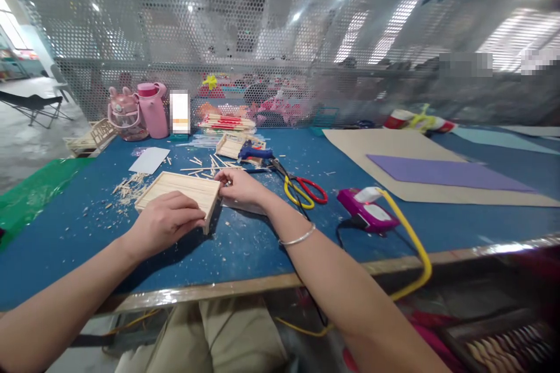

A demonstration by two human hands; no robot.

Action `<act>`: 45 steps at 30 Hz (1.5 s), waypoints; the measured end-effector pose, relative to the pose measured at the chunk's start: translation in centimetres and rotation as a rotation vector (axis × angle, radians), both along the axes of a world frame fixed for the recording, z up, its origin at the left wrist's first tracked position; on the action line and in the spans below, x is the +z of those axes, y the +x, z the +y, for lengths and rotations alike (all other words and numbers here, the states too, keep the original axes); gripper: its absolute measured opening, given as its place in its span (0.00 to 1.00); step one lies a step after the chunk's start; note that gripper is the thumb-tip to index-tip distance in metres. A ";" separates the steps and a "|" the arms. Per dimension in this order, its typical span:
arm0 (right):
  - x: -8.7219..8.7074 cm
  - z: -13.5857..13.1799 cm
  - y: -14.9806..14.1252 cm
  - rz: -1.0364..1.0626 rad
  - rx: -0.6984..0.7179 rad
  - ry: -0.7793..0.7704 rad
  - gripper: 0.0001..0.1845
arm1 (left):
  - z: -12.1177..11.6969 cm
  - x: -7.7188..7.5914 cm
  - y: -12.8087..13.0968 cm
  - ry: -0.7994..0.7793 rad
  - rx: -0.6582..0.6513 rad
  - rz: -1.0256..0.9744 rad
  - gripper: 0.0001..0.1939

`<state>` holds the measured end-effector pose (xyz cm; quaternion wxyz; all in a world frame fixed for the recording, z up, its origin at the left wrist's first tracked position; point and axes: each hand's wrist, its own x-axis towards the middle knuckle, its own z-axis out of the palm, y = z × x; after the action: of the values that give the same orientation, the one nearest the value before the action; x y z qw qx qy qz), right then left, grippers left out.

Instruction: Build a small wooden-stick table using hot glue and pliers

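Observation:
A small shallow piece built of pale wooden sticks (pixel 179 182), like a little tray or tabletop with short legs, stands tilted on the blue table. My left hand (pixel 168 220) is closed over its near right side, thumb and fingers gripping the edge. At the far right corner, my right hand (pixel 240 186) has its fingers bent together against the piece; whether a small stick is between them is hidden. Loose wooden sticks (pixel 214 164) lie just beyond. Behind my right hand are a blue-handled glue gun (pixel 256 152) and scissors with red and yellow handles (pixel 306 191).
Wood scraps (pixel 131 186) and a white card (pixel 149 160) lie left. Pink bottles (pixel 153 111) and a second stick piece (pixel 227 145) stand at the back. A purple power socket (pixel 365 210) with a yellow cable, and purple (pixel 446 173) and beige sheets, lie right.

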<state>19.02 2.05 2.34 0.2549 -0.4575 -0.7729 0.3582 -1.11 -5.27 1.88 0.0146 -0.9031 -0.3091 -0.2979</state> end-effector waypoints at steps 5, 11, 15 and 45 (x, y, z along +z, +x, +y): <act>-0.3 0.1 -0.1 0.023 0.010 -0.005 0.13 | -0.2 -0.1 0.3 0.033 0.002 0.017 0.09; -0.6 0.4 0.0 0.018 0.016 0.001 0.14 | -0.4 -0.2 0.3 0.108 0.049 0.104 0.09; -0.6 0.4 0.0 0.011 0.024 0.008 0.15 | -0.3 -0.4 0.1 0.200 -0.003 0.131 0.11; 1.6 0.0 1.1 0.092 -0.251 -0.100 0.16 | 0.7 1.0 -2.4 0.162 0.463 -0.655 0.15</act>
<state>20.08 2.02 3.94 0.3099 -0.5459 -0.6782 0.3821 -3.48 -4.59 2.91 0.0530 -0.6629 -0.4682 -0.5818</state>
